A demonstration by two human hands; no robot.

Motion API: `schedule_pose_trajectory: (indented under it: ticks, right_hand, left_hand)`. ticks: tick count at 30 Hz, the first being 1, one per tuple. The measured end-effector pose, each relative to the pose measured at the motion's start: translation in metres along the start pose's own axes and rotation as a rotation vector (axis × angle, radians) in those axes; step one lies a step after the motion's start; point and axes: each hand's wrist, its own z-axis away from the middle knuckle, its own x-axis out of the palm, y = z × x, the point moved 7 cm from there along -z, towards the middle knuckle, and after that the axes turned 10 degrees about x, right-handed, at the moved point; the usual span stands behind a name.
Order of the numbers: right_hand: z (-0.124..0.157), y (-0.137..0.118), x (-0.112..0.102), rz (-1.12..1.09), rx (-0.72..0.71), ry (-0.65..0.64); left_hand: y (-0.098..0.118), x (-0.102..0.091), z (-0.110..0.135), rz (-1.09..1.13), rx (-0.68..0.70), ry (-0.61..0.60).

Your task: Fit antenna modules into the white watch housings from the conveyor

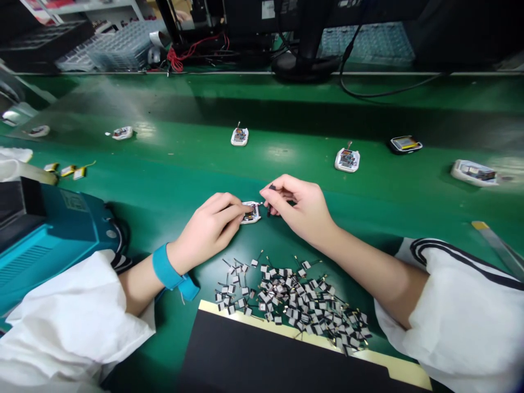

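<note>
Green antistatic matting (pixel 184 164) lies under our work. Our left hand (pixel 210 226) grips a small white module housing (pixel 250 213) by its edge, steadying it on the mat, while our right hand (pixel 301 207) hangs just beside it, fingertips (pixel 262 189) closed on a tiny dark part (pixel 272 186). A heap of wired antenna tabs (pixel 290 297) sits near our wrists, within easy reach; a blue wrist strap (pixel 167 267) grounds us.

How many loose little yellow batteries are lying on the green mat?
3: one pouch battery at the row's left, one in the middle, one at the right, on the green mat near the teal machine. More could be hidden under the white cloth.
</note>
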Motion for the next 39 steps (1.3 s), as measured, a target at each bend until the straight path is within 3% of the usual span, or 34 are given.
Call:
schedule_pose_trajectory:
  ticks: [4,8,13,15,17,20,21,24,26,29,33,36,39]
  right_hand:
    - [0.004,-0.008,0.004,0.314,-0.125,-0.017]
    - [0.006,-0.002,0.013,0.556,-0.135,-0.104]
    - [0.008,-0.001,0.023,0.553,-0.182,-0.218]
    - [0.008,-0.005,0.025,0.526,-0.233,-0.230]
    - [0.006,-0.009,0.019,0.521,-0.276,-0.169]
    - [-0.006,-0.008,-0.010,0.601,-0.275,0.082]
    - [-0.011,-0.005,-0.023,0.671,-0.245,0.188]
    - [-0.023,0.010,-0.065,0.938,-0.046,0.459]
    - [-0.026,0.024,-0.085,1.033,0.127,0.520]
    - [-0.029,0.041,-0.096,1.009,0.301,0.471]
    - [-0.035,0.045,-0.096,0.949,0.296,0.440]
    - [-0.033,0.039,-0.090,0.873,0.202,0.348]
    - [-0.016,0.027,-0.074,0.785,0.069,0.140]
  left_hand:
    - [0.001,-0.003,0.001,0.013,-0.038,0.020]
    - [0.001,-0.001,0.004,0.132,-0.095,0.034]
    - [0.004,0.009,0.009,0.526,-0.144,0.054]
    - [-0.001,0.008,0.009,0.559,-0.150,0.104]
    - [-0.016,0.001,0.007,0.453,-0.171,0.196]
    - [-0.062,-0.009,-0.003,0.201,-0.320,0.319]
    - [-0.082,-0.010,-0.009,0.117,-0.402,0.313]
    - [-0.130,-0.015,-0.034,0.031,-0.468,0.336]
    - [-0.151,-0.015,-0.053,0.019,-0.471,0.322]
    - [-0.164,-0.012,-0.074,0.050,-0.439,0.284]
    - [-0.147,-0.008,-0.083,0.159,-0.332,0.237]
    - [-0.105,0.002,-0.079,0.300,-0.163,0.133]
    - [-0.055,0.014,-0.071,0.423,0.009,-0.026]
